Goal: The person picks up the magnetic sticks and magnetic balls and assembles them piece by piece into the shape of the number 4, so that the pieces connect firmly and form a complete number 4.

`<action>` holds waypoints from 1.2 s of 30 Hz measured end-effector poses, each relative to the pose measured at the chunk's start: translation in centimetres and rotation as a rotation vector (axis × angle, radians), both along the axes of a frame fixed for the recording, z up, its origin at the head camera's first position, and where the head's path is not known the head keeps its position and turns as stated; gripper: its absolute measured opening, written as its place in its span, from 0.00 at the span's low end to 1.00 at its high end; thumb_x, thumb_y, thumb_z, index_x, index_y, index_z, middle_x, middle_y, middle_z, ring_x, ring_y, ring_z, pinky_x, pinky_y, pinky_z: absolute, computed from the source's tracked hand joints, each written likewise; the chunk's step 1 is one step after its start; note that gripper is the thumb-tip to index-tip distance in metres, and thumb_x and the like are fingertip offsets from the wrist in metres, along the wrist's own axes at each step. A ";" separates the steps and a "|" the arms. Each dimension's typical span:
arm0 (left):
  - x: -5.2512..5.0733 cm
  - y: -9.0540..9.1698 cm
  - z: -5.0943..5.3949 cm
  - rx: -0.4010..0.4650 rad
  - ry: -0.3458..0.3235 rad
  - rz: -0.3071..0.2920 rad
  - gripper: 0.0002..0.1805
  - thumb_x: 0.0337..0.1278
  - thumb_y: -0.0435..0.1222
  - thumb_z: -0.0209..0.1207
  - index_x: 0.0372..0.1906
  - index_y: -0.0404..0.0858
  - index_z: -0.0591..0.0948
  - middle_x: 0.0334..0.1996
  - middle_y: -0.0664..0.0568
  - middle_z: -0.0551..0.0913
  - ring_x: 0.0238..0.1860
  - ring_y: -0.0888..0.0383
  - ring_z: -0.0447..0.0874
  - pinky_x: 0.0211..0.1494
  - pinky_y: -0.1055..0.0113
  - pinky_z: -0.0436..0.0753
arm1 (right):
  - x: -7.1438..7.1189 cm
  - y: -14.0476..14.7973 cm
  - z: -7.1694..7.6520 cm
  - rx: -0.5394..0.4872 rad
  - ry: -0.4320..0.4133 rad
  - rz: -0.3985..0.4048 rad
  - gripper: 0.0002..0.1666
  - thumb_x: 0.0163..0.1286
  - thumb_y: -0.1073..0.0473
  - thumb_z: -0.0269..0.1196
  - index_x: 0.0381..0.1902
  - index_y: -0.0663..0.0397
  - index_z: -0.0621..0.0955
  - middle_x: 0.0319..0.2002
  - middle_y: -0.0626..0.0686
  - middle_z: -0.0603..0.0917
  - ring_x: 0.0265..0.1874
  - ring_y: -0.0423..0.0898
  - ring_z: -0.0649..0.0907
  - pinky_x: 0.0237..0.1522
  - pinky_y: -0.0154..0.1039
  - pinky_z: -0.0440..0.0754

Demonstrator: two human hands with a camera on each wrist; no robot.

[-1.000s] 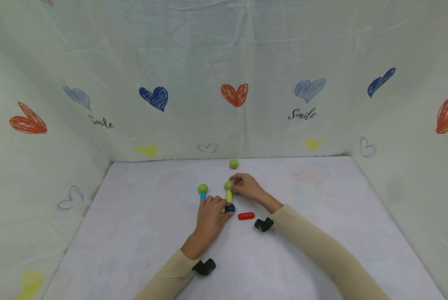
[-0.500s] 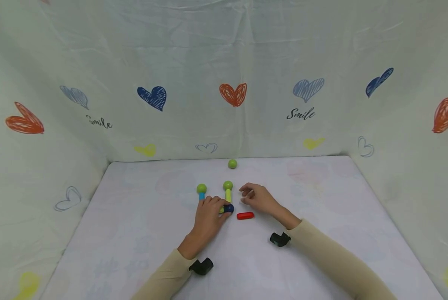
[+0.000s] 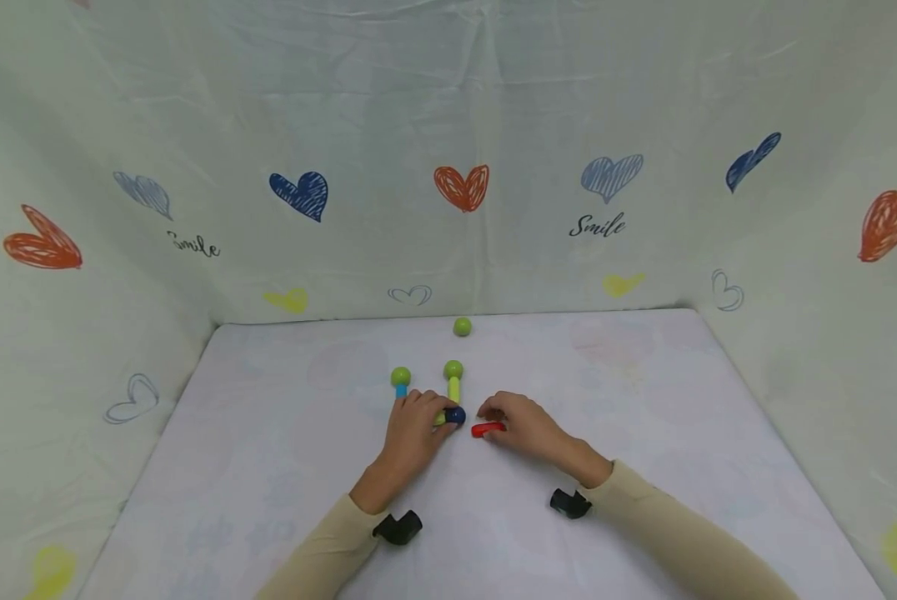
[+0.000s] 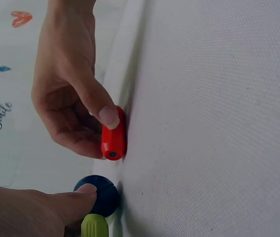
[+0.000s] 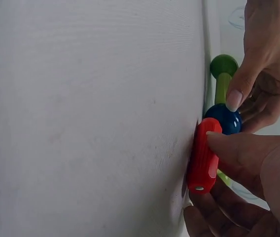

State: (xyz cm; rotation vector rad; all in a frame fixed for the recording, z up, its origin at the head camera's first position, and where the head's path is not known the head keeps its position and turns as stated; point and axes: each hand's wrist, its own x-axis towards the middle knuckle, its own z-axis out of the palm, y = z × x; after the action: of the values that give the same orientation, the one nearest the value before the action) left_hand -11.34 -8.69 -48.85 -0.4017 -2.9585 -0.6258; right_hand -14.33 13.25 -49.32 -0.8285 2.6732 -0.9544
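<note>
My left hand [image 3: 411, 432] pinches a dark blue ball [image 3: 457, 415], with the thumb on its near side. A yellow-green rod [image 3: 454, 390] leads from the blue ball to a green ball [image 3: 453, 368] behind it. Another yellow-green rod [image 4: 94, 226] meets the blue ball on its left and runs under the left hand. Beyond those fingers a light blue rod [image 3: 401, 391] carries a second green ball [image 3: 400, 377]. My right hand [image 3: 529, 427] holds a short red rod [image 5: 204, 158] between thumb and fingers, low at the table, just right of the blue ball.
A loose green ball [image 3: 462, 327] lies near the back edge of the white-covered table [image 3: 283, 467]. A pale curtain [image 3: 373, 250] with printed hearts stands behind and at both sides. Black cameras are strapped to both wrists, including the right wrist camera [image 3: 570, 503].
The right hand let go of the green ball on the yellow-green rod, drew back toward the person and took hold of the red rod. The left hand stays on the blue ball.
</note>
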 end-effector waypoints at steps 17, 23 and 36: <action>-0.2 -0.2 -0.1 0.004 0.012 -0.023 0.15 0.59 0.39 0.76 0.50 0.43 0.90 0.45 0.51 0.90 0.46 0.52 0.81 0.50 0.57 0.74 | 0.8 -0.7 0.1 -0.031 -0.037 -0.059 0.13 0.67 0.70 0.73 0.49 0.59 0.87 0.38 0.49 0.86 0.36 0.40 0.82 0.41 0.36 0.82; -0.1 -0.3 0.0 0.002 0.011 -0.030 0.15 0.58 0.38 0.77 0.50 0.43 0.90 0.45 0.51 0.90 0.45 0.52 0.80 0.50 0.57 0.74 | 1.0 -0.7 0.4 -0.120 -0.137 -0.054 0.14 0.67 0.69 0.72 0.50 0.61 0.87 0.35 0.48 0.86 0.33 0.39 0.82 0.37 0.34 0.82; -0.2 -0.4 0.0 -0.006 0.005 -0.028 0.15 0.60 0.40 0.76 0.51 0.43 0.91 0.45 0.52 0.91 0.45 0.52 0.81 0.52 0.56 0.76 | 1.6 -1.3 0.0 -0.267 -0.334 -0.062 0.16 0.69 0.68 0.70 0.53 0.69 0.83 0.36 0.53 0.87 0.31 0.39 0.83 0.34 0.31 0.82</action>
State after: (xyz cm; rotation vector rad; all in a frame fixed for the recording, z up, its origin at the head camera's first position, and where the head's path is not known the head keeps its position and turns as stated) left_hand -11.57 -9.09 -48.80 -0.4454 -2.9551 -0.6184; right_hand -12.73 11.91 -49.34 -0.5716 2.3301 -1.3533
